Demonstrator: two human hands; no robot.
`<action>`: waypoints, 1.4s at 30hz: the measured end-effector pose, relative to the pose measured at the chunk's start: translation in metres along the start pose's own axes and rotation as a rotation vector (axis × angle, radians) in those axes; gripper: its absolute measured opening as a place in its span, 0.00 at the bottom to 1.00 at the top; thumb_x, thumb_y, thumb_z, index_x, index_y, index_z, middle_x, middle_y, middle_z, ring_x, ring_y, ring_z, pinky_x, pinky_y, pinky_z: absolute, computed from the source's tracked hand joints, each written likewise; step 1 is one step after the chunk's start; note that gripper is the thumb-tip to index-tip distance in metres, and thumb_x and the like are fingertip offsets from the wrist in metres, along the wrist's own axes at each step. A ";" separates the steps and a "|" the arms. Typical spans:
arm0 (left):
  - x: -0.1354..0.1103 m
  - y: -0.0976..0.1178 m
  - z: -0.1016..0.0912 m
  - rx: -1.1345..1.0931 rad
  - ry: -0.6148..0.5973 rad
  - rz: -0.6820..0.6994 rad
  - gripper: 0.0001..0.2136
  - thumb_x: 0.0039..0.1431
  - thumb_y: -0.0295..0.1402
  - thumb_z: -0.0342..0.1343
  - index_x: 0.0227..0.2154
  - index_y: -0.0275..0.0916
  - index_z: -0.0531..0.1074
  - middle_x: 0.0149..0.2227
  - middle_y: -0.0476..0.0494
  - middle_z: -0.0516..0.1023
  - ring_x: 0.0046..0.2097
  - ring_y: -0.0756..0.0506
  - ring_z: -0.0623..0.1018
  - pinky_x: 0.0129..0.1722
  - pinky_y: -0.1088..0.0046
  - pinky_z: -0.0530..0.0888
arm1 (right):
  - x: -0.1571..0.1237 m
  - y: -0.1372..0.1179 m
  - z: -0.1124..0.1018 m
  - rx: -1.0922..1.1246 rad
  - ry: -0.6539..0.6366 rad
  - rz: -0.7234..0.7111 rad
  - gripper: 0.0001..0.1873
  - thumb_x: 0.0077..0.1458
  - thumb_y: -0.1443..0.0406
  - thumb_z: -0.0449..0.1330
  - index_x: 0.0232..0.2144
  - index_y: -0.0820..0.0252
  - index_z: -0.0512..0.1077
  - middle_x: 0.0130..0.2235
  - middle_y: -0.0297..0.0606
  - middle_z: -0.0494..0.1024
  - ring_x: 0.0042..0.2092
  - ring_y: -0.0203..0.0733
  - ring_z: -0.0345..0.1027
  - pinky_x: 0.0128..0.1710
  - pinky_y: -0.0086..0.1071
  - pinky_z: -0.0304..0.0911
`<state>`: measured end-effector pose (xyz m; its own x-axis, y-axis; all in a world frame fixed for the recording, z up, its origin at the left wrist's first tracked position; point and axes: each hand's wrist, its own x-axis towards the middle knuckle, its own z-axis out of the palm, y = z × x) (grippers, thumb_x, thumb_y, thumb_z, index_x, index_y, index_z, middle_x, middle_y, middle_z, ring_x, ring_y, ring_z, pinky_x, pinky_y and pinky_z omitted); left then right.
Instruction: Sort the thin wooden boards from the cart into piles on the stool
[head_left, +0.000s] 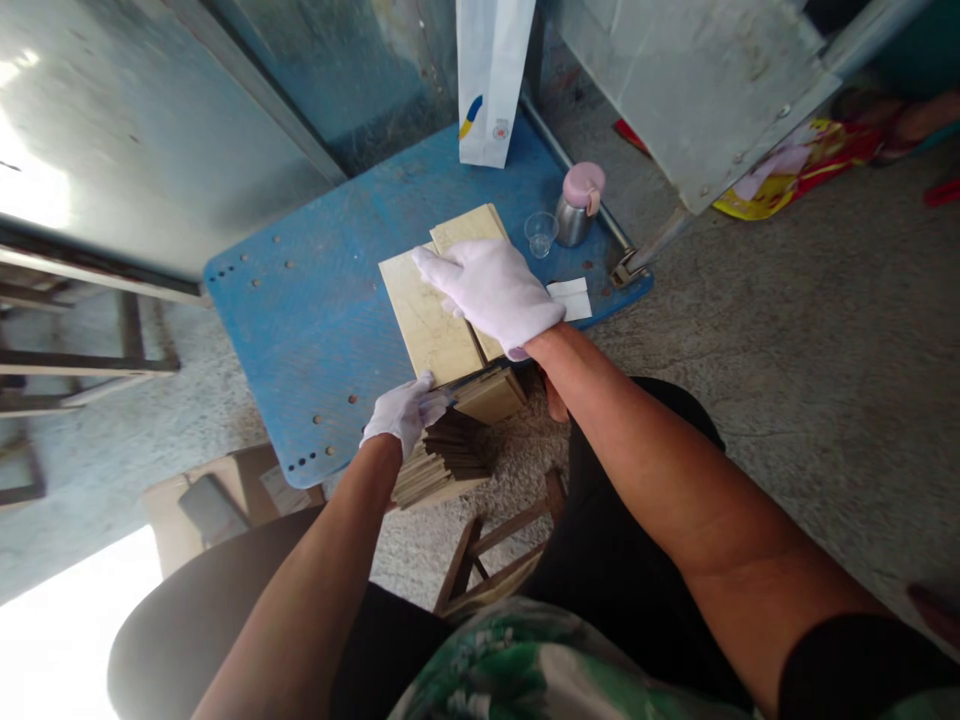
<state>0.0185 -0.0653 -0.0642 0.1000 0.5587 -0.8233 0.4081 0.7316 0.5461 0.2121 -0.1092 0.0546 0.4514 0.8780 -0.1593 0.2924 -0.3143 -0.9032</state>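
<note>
Two boards lie side by side on a blue table. The person's right hand lies over both, fingers partly apart; the left hand is at their near edge, whether clamped cannot be told.

Panels lay on table | cup stood right of panels | flask stood just right of cup | bag stood behind panels

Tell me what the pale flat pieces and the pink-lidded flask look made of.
Pale flat pieces: perhaps thin wood or card, matt, from their yellowish faces and straight edges. Flask: apparently smooth metal, from its silvery sheen; lid: likely matt plastic, evenly pink.
</note>
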 end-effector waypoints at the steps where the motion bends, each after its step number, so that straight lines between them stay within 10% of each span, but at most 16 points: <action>1: 0.000 -0.001 -0.001 -0.028 -0.015 -0.007 0.10 0.53 0.33 0.61 0.33 0.32 0.70 0.22 0.46 0.73 0.20 0.53 0.72 0.21 0.79 0.72 | 0.000 0.000 0.000 0.001 0.000 0.001 0.24 0.61 0.50 0.52 0.28 0.64 0.72 0.27 0.36 0.72 0.37 0.40 0.69 0.39 0.34 0.60; 10: 0.003 0.004 -0.009 0.201 -0.047 0.084 0.06 0.52 0.34 0.60 0.29 0.36 0.71 0.19 0.52 0.69 0.20 0.52 0.70 0.24 0.76 0.69 | -0.002 0.003 0.003 -0.127 -0.009 0.037 0.22 0.61 0.52 0.53 0.27 0.64 0.71 0.28 0.39 0.73 0.37 0.42 0.68 0.39 0.35 0.60; 17: -0.004 0.038 0.003 1.063 0.246 0.340 0.33 0.46 0.57 0.55 0.45 0.32 0.68 0.44 0.27 0.75 0.47 0.31 0.74 0.44 0.58 0.70 | 0.000 0.002 0.004 -0.194 0.017 0.040 0.24 0.61 0.50 0.51 0.27 0.63 0.73 0.27 0.39 0.74 0.35 0.40 0.68 0.38 0.34 0.59; 26: 0.011 0.039 0.067 1.054 0.402 0.368 0.54 0.42 0.48 0.61 0.64 0.25 0.35 0.60 0.18 0.52 0.63 0.26 0.53 0.56 0.51 0.60 | 0.000 0.000 -0.002 -0.258 0.014 0.085 0.21 0.60 0.51 0.52 0.33 0.60 0.76 0.32 0.40 0.77 0.37 0.42 0.69 0.38 0.33 0.60; 42: 0.015 0.039 0.062 1.045 0.339 0.371 0.59 0.40 0.50 0.62 0.64 0.24 0.32 0.59 0.14 0.53 0.59 0.26 0.64 0.55 0.55 0.64 | -0.001 0.000 -0.003 -0.252 0.005 0.076 0.25 0.61 0.48 0.49 0.34 0.62 0.75 0.35 0.42 0.77 0.38 0.41 0.67 0.38 0.33 0.58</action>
<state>0.0917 -0.0522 -0.0653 0.1871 0.8628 -0.4696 0.9711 -0.0904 0.2208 0.2141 -0.1112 0.0564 0.4841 0.8468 -0.2204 0.4580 -0.4598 -0.7608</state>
